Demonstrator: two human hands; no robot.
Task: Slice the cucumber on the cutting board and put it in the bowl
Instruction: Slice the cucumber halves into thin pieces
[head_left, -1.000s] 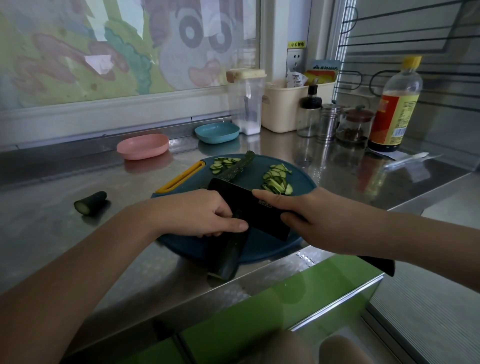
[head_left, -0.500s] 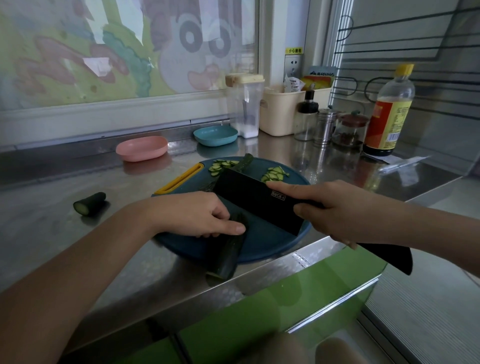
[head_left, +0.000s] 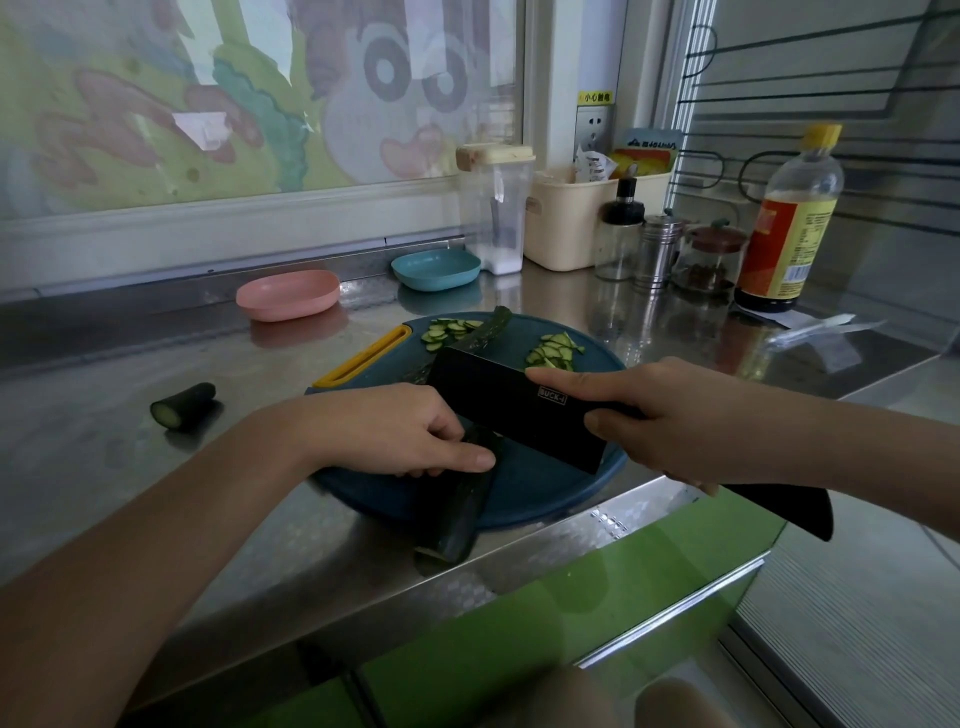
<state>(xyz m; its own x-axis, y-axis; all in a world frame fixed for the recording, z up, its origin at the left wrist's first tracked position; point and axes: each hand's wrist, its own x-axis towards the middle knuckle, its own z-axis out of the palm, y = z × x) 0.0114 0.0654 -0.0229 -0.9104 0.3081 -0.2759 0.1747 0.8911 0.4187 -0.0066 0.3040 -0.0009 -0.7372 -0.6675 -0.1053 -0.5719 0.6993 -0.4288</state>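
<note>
A dark green cucumber (head_left: 457, 512) lies on the round blue cutting board (head_left: 540, 493), its near end sticking out over the board's front edge. My left hand (head_left: 384, 431) presses down on it. My right hand (head_left: 670, 415) grips a black cleaver (head_left: 514, 410), forefinger along the blade, which stands just right of my left fingers above the cucumber. Behind the blade another cucumber piece (head_left: 485, 330) lies between two heaps of slices (head_left: 449, 330) (head_left: 553, 351). A pink bowl (head_left: 288, 293) and a blue bowl (head_left: 435, 269) sit at the back.
A cut cucumber stub (head_left: 182, 408) lies on the steel counter to the left. At the back right stand a clear canister (head_left: 496, 208), a cream bin (head_left: 576, 218), small jars (head_left: 657, 249) and a sauce bottle (head_left: 789, 223). The counter edge runs just below the board.
The cleaver has lifted and shifted a little back and right from the cucumber. My left hand has stayed on the cucumber. The view has tilted slightly.
</note>
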